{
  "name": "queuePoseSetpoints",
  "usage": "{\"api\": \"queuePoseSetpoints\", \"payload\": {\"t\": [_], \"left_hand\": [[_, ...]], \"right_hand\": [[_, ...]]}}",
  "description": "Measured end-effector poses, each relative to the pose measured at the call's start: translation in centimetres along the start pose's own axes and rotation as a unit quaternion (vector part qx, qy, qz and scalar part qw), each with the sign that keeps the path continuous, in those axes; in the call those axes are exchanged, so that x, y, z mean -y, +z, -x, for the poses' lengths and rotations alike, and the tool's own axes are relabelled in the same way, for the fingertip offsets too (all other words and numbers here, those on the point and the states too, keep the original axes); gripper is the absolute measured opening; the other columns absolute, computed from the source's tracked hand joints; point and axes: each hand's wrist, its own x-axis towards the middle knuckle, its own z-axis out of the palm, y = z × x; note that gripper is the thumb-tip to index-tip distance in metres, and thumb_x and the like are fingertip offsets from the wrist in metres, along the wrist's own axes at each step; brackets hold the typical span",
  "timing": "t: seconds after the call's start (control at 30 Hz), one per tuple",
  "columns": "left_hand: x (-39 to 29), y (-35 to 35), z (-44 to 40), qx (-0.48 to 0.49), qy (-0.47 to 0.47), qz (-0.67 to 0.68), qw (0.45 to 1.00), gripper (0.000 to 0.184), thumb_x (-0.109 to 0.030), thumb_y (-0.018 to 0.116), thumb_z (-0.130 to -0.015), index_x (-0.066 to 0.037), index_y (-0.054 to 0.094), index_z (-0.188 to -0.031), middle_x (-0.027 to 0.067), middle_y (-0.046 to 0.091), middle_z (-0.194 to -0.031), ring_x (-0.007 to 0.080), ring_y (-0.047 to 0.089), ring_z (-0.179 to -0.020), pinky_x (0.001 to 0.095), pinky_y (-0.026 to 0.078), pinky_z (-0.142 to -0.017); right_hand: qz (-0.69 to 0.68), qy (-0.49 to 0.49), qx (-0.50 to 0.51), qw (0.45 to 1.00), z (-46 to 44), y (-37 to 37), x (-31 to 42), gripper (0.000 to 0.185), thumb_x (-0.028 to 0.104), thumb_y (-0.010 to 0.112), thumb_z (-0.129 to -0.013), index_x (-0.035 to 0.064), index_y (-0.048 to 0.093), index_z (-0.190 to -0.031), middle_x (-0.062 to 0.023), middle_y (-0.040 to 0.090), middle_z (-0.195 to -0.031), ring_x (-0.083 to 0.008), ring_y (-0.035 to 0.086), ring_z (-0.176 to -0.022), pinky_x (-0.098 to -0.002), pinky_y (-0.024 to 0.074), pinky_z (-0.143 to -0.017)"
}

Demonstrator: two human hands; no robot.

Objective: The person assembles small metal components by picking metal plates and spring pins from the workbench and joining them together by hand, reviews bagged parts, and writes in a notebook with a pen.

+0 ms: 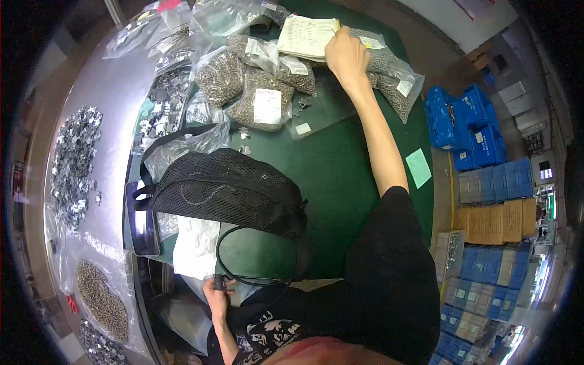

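Observation:
My right hand (348,56) reaches to the far side of the green table (340,182), at the right edge of an open notebook (307,36) with handwritten lines. Its fingers are closed round a thin pen, whose tip shows at the page. Near the table's front edge, my left hand (218,293) is closed on a small black cylindrical piece (219,281) beside a black cable (243,281). White paper or cloth (196,246) lies just above that hand. A black mesh bag (228,188) rests on the table between the two hands.
Bags of small metal parts (222,76) surround the notebook. A phone (143,225) lies at the table's left edge. Loose metal pieces (76,164) cover part of the grey surface at left. Blue crates (447,118) and cardboard boxes (496,222) stand at right. A green paper (418,168) lies near my right arm.

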Motion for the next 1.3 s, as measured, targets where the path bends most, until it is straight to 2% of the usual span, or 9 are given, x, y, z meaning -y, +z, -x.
{"api": "queuePoseSetpoints", "payload": {"t": [0.1,0.33,0.53,0.8,0.93,1.1,1.2,1.23,1.3], "left_hand": [[0.0,0.0,0.0,0.002,-0.006,0.009,1.000,0.030,-0.028,0.064,-0.103,-0.003,0.057,-0.088,0.0043,0.062,-0.084,0.0248,0.077,-0.085,0.0250,0.054,-0.053],[0.7,-0.1,-0.3,0.007,-0.015,0.023,1.000,0.026,-0.027,0.061,-0.104,-0.005,0.058,-0.091,-0.0007,0.054,-0.079,0.0191,0.075,-0.080,0.0240,0.052,-0.053],[0.5,-0.1,-0.2,0.006,-0.008,-0.005,1.000,0.023,-0.026,0.060,-0.105,-0.007,0.058,-0.093,-0.0025,0.053,-0.077,0.0182,0.075,-0.080,0.0233,0.051,-0.052],[0.2,0.2,0.1,0.001,0.002,0.005,1.000,0.024,-0.027,0.060,-0.105,-0.006,0.059,-0.092,-0.0023,0.053,-0.077,0.0203,0.076,-0.082,0.0235,0.052,-0.052],[0.2,0.2,0.0,0.004,-0.003,0.003,1.000,0.028,-0.030,0.061,-0.105,-0.006,0.058,-0.092,-0.0023,0.052,-0.076,0.0212,0.076,-0.082,0.0235,0.052,-0.051],[0.1,0.1,-0.1,0.000,-0.017,0.010,1.000,0.031,-0.033,0.061,-0.106,-0.005,0.058,-0.092,-0.0024,0.051,-0.075,0.0209,0.076,-0.082,0.0232,0.051,-0.052],[-0.1,0.2,-0.1,0.001,-0.020,0.007,1.000,0.031,-0.033,0.061,-0.106,-0.005,0.058,-0.092,-0.0025,0.051,-0.075,0.0204,0.076,-0.082,0.0230,0.050,-0.052],[-0.1,0.3,-0.1,0.003,-0.020,0.006,1.000,0.031,-0.034,0.061,-0.106,-0.005,0.058,-0.092,-0.0025,0.051,-0.075,0.0202,0.076,-0.082,0.0229,0.050,-0.052],[-0.3,0.5,0.1,0.002,-0.018,0.006,1.000,0.032,-0.035,0.061,-0.105,-0.005,0.059,-0.093,-0.0025,0.050,-0.075,0.0198,0.076,-0.081,0.0227,0.049,-0.052]], "right_hand": [[-0.062,-0.064,-0.096,0.991,0.0,0.7,0.2,0.022,0.018,0.052,-0.098,-0.0021,0.061,-0.101,-0.0283,0.070,-0.097,-0.0493,0.069,-0.090,-0.0585,0.0536,-0.080],[-0.163,-0.274,-0.134,0.938,1.7,-1.9,5.2,0.008,0.013,0.055,-0.097,0.0046,0.056,-0.097,-0.0169,0.066,-0.094,-0.0415,0.072,-0.072,-0.0508,0.0580,-0.057],[-0.184,-0.304,-0.154,0.922,2.4,-1.4,5.9,0.011,0.009,0.063,-0.092,0.0080,0.057,-0.101,-0.0107,0.065,-0.095,-0.0372,0.070,-0.083,-0.0473,0.0577,-0.066],[-0.088,-0.255,-0.209,0.940,1.6,-1.1,5.0,0.011,0.010,0.065,-0.089,0.0078,0.060,-0.098,-0.0067,0.061,-0.103,-0.0276,0.069,-0.091,-0.0434,0.0598,-0.061],[-0.090,-0.220,-0.208,0.949,1.5,-2.2,4.3,0.014,0.013,0.067,-0.090,0.0039,0.061,-0.099,-0.0120,0.057,-0.115,-0.0329,0.061,-0.108,-0.0471,0.0603,-0.065],[-0.088,-0.193,-0.236,0.948,1.1,-4.1,4.2,0.026,0.003,0.064,-0.083,-0.0033,0.058,-0.107,-0.0209,0.051,-0.133,-0.0414,0.051,-0.125,-0.0491,0.0548,-0.093],[-0.055,-0.161,-0.220,0.960,1.1,-3.7,4.2,0.018,0.014,0.066,-0.087,0.0055,0.062,-0.103,-0.0173,0.054,-0.138,-0.0390,0.055,-0.123,-0.0620,0.0492,-0.090],[-0.057,-0.178,-0.231,0.955,1.3,-2.5,3.8,0.017,0.017,0.066,-0.094,0.0019,0.064,-0.099,-0.0157,0.056,-0.126,-0.0358,0.058,-0.113,-0.0506,0.0599,-0.071],[-0.056,-0.206,-0.161,0.964,1.3,-0.4,3.5,0.020,0.017,0.066,-0.093,0.0002,0.065,-0.103,-0.0184,0.056,-0.127,-0.0370,0.058,-0.115,-0.0503,0.0600,-0.073]]}}
